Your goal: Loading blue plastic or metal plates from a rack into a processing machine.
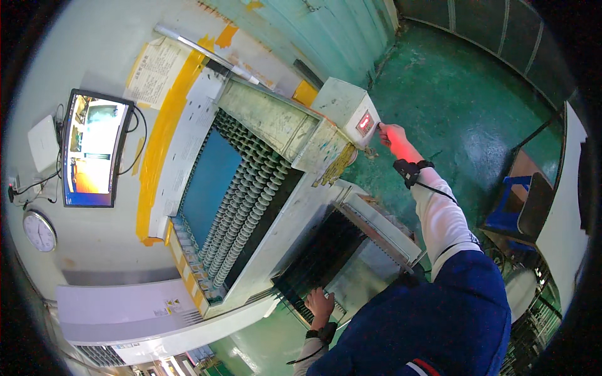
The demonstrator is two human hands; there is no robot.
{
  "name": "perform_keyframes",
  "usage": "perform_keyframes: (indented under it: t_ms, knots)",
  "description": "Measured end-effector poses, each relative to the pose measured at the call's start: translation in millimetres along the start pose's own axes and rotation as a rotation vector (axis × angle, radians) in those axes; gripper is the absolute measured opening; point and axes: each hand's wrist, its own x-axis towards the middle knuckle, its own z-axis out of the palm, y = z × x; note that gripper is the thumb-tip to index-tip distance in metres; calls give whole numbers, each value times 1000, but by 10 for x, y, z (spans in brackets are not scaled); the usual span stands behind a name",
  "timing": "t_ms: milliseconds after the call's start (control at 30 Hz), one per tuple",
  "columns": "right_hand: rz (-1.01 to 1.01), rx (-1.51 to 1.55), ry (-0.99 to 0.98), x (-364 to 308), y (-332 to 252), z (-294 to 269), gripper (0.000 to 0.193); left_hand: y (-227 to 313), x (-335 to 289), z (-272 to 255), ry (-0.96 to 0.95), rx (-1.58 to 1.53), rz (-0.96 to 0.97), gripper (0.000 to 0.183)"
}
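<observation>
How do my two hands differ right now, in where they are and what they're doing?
The right hand is stretched out to the small white control box, fingertips at its edge by the red-lit panel; the left hand lies low, palm down on the black ribbed rack at the machine's front. The right hand is washed in red light; the left is not. The right arm is extended, the left tucked close. Both wear a black wrist strap.
</observation>
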Motion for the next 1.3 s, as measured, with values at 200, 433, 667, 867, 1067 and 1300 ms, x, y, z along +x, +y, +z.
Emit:
perform_keyframes:
  t_ms: [200, 433, 667, 867, 1067, 1300]
  knots:
    - [-8, -10, 14, 29, 23, 6, 19, -2, 3, -8, -44, -9, -17, 54]
    - [2, 25, 6, 29, 25, -4, 19, 66, -6, -89, -74, -36, -49, 50]
    - [-6, 6, 26, 21, 21, -6, 20, 35, 12, -56, -106, -38, -59, 51]
    - [1, 0, -9, 24, 14, -6, 20, 44, -6, -65, -90, -39, -55, 52]
    - [-10, 23, -17, 32, 23, -28, 20, 42, -10, -61, -104, -38, -58, 52]
    - [-48, 98, 73, -56, -10, 74, 19, -9, -17, 25, -38, 39, -7, 55]
